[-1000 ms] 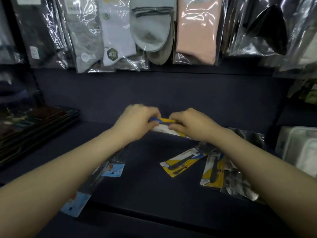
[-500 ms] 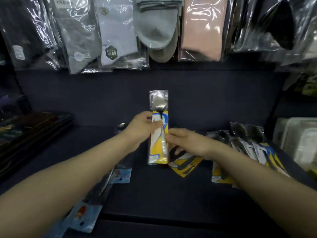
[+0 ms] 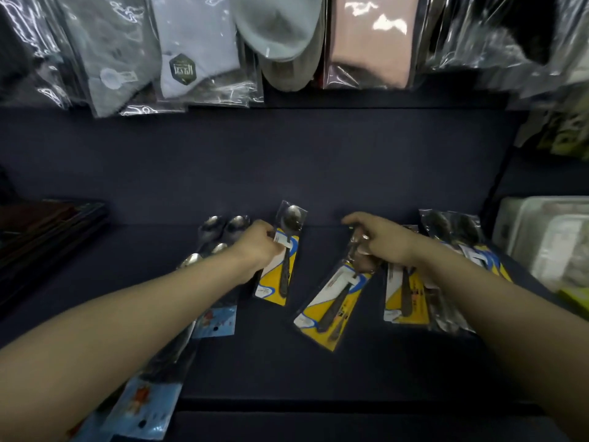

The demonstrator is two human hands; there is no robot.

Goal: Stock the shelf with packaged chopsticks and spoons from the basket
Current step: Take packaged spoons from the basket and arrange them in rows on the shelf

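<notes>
Spoon pack (image 3: 280, 263) is pinched by left hand (image 3: 258, 250), being laid on shelf (image 3: 287, 362). Right of it, second pack (image 3: 334, 301) is gripped by right hand (image 3: 379, 244), further packs beyond. Stocking judged partly done; basket not seen.

shelf (image 3: 318, 362): dark navy | spoon packs (image 3: 276, 275): yellow-blue-white | hanging sock (image 3: 369, 39): pink

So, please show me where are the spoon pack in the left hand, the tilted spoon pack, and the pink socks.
spoon pack in left hand (image 3: 288, 250), head view, handle.
tilted spoon pack (image 3: 331, 306), head view, card.
pink socks (image 3: 371, 43), head view, fabric.
</notes>
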